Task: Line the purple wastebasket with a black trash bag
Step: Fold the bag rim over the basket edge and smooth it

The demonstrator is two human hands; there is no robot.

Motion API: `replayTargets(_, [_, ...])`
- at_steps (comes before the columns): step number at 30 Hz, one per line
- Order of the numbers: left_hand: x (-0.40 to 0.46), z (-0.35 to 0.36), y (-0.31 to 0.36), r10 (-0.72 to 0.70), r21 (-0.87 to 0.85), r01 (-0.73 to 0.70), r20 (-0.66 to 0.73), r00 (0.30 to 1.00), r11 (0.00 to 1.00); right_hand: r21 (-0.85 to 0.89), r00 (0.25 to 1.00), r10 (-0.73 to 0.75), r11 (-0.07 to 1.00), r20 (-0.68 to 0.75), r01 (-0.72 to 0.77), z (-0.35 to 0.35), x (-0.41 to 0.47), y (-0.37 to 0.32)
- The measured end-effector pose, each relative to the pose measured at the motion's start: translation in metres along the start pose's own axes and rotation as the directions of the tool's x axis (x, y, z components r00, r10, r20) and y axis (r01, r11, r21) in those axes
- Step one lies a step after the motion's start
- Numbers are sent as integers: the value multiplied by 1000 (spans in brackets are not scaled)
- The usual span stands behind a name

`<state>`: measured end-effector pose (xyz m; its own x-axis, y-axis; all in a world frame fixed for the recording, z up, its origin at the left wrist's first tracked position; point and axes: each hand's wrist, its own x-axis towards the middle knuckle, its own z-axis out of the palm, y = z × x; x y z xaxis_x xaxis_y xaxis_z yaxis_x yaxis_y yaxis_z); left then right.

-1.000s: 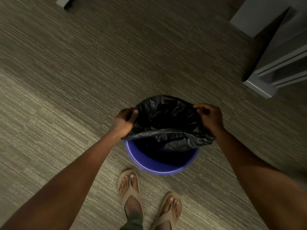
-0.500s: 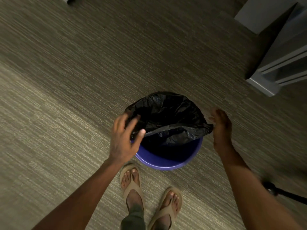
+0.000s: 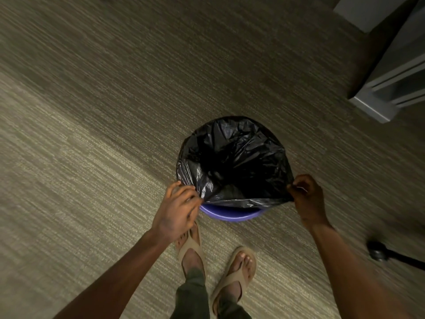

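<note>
The purple wastebasket (image 3: 231, 215) stands on the carpet just in front of my feet; only a strip of its near rim shows. A black trash bag (image 3: 234, 157) is draped over its far and side rims and sags into the opening. My left hand (image 3: 178, 209) pinches the bag's near edge at the basket's left side. My right hand (image 3: 307, 198) pinches the same edge at the right side. Between the two hands the bag's edge is stretched taut just above the near rim.
Grey-beige carpet surrounds the basket. A grey furniture base (image 3: 391, 88) stands at the upper right. A black caster on a leg (image 3: 379, 250) sits on the floor at the right, close to my right forearm. My sandalled feet (image 3: 216, 261) are right behind the basket.
Both hands let go of the bag at the side rims, came back toward me and took hold of its near edge, which now lies nearer the front rim, hiding more purple.
</note>
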<state>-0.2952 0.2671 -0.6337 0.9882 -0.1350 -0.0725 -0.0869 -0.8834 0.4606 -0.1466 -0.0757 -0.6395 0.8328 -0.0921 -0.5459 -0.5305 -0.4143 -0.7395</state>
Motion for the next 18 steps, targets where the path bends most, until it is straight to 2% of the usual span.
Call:
replayTargets(6, [-16, 5, -3, -5, 6, 5, 77, 997, 1000, -28, 994, 105, 994, 32, -105, 2, -1, 35])
replayTargets(9, [-17, 7, 0, -5, 106, -4, 83, 997, 994, -93, 988, 144, 986, 56, -139, 7, 0, 46])
replayTargets(13, [-22, 8, 3, -80, 179, 59, 115, 990, 982, -200, 993, 107, 975, 48, -95, 19, 8, 42])
replayTargets(16, [-29, 13, 1, -50, 202, 27, 107, 993, 979, -246, 997, 68, 967, 25, -60, 27, 14, 37])
replayTargets(18, [-28, 14, 0, -57, 217, 29, 125, 991, 976, -339, 1000, -4, 941, 17, 10, 33, 13, 33])
